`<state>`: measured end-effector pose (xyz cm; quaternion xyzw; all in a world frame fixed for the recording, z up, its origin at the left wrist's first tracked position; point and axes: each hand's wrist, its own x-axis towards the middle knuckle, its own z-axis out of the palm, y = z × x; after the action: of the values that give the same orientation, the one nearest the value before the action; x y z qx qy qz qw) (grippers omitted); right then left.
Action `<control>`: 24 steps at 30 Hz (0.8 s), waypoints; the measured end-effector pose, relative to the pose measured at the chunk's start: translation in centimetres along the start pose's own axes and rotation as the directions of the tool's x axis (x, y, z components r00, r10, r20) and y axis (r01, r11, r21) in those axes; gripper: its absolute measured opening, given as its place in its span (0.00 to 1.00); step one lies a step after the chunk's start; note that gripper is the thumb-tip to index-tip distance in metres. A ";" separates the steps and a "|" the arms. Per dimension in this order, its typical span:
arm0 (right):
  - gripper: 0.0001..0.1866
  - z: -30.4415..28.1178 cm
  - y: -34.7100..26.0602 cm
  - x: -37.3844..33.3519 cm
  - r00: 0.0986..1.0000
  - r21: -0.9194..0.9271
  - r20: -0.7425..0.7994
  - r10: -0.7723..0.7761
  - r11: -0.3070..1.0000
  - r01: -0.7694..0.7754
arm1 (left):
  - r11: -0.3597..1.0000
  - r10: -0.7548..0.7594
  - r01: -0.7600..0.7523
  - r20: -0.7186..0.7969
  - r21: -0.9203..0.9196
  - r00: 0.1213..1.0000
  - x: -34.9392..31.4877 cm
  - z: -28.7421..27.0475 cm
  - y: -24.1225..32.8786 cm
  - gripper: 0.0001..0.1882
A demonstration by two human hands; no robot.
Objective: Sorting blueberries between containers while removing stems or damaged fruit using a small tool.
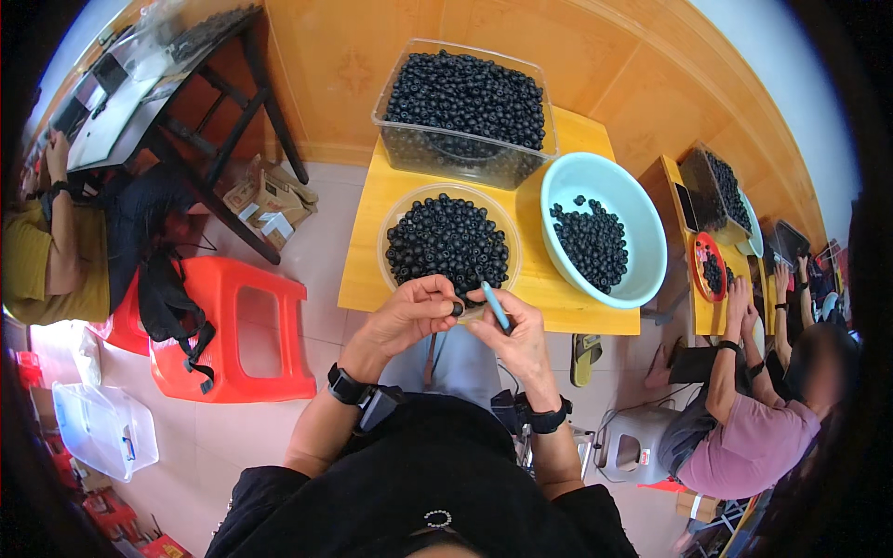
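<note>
Between the thumb and fingers of my left hand (pixel 416 309) is a small black round piece (pixel 457 308). My right hand (pixel 516 333) is closed on a slim light-blue handled tool (pixel 495 305), its working end too small to make out. The two hands are close together over the near edge of a round clear tub (pixel 511 216) heaped with similar black pieces (pixel 446 237), some showing a hole. Right of it a pale blue basin (pixel 655 244) holds more black pieces (pixel 592 246). Behind stands a clear rectangular bin (pixel 446 160) filled with them.
The containers stand on a yellow wooden table (pixel 577 321). A red stool (pixel 233 381) with a black bag (pixel 172 298) is to the left, near a person at a dark-legged table. At the right another person (pixel 744 437) sits at a similar table. A slipper (pixel 584 361) lies on the floor.
</note>
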<state>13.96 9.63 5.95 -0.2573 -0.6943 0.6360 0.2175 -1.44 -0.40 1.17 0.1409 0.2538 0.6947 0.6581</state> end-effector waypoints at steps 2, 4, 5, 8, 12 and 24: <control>0.15 0.6 -0.1 0.0 0.998 0.102 0.060 -0.024 0.995 0.017 | 1.000 -0.016 0.016 0.000 -0.001 1.000 0.1 0.1 -0.1 0.09; 0.14 0.7 0.3 0.0 0.997 0.068 0.076 -0.023 0.998 0.018 | 0.999 -0.007 0.006 0.030 0.046 1.000 0.1 0.0 -0.3 0.10; 0.13 0.8 0.7 -0.1 0.997 0.112 0.077 0.029 0.993 -0.038 | 0.999 -0.006 0.005 0.029 0.047 1.000 0.1 0.1 -0.4 0.10; 0.10 1.0 -0.1 -0.4 0.988 0.243 0.093 0.126 0.959 -0.145 | 0.995 -0.069 0.066 0.045 0.071 0.997 -0.3 0.1 -0.6 0.11; 0.08 0.7 0.9 -0.7 0.974 0.263 0.086 0.208 0.939 -0.224 | 0.993 -0.117 0.115 0.089 0.026 0.989 -0.5 -0.1 -1.3 0.11; 0.07 -4.7 0.4 1.0 0.982 -0.225 -0.187 -0.016 0.974 -0.027 | 0.824 0.151 0.040 -0.288 0.565 0.946 -0.4 -0.5 -0.1 0.06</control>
<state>16.18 13.92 5.96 -0.3412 -0.7380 0.5260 0.2495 -1.60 -0.88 0.80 0.2215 0.5464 0.6212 0.5162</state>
